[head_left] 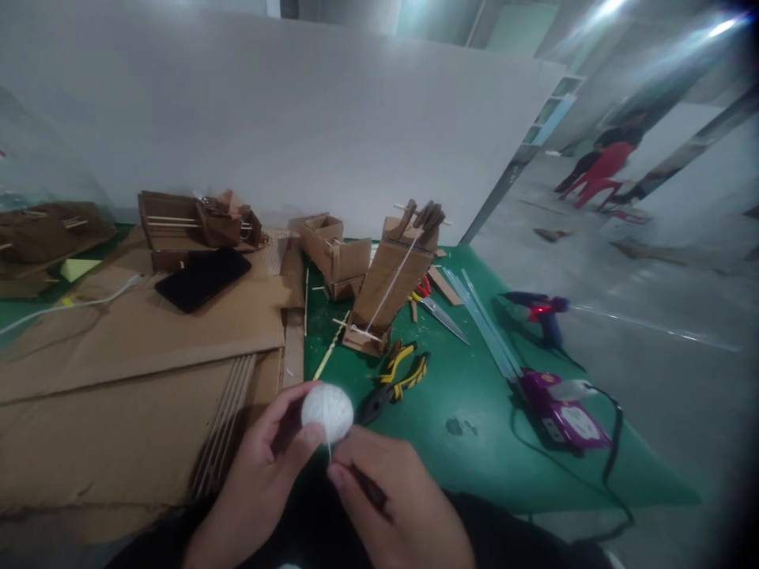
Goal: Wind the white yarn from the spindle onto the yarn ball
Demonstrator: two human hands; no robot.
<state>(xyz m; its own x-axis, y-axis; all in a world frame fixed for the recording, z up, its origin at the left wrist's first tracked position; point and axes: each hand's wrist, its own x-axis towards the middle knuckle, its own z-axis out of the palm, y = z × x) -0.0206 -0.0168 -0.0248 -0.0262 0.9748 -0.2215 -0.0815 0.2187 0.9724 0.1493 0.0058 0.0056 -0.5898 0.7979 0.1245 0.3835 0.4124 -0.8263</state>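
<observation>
- Head view: left hand (261,466) has the ball of string (327,412) pinched between thumb and fingers (283,405), so those are closed around it, low in the frame at about 6 o'clock.
- Right hand (403,506) sits just at 4 o'clock of the ball, fingers narrowed on a short strand (329,447) hanging off the ball's underside. Looks like a pinch, but the tips are partly hidden.
- My take on doing this bit well: keep the ball loose enough in the left hand to turn, and draw the strand straight off with the right so it doesn't snag or pull a whole loop free.
- At 12 o'clock of the ball there's a tilted cardboard tower (388,284) with a white string running down its face.
- Pliers (396,379) with yellow grips lie just at 1 o'clock of the ball, scissors (436,310) further up.
- Out at 3 o'clock: clear glue sticks (483,324), a blue glue gun (542,310), and a purple gadget (563,411) with a black cord.
- The counter (468,442) has a green mat. Its left half is covered in flat cardboard sheets (136,356), with a black pad (202,278) and more cardboard builds (195,223) toward 10 o'clock.
- A big white board (285,118) stands behind it all.
- The room is grey concrete floor, bright ceiling lights, and a person in red (605,170) sitting far off at 2 o'clock.
</observation>
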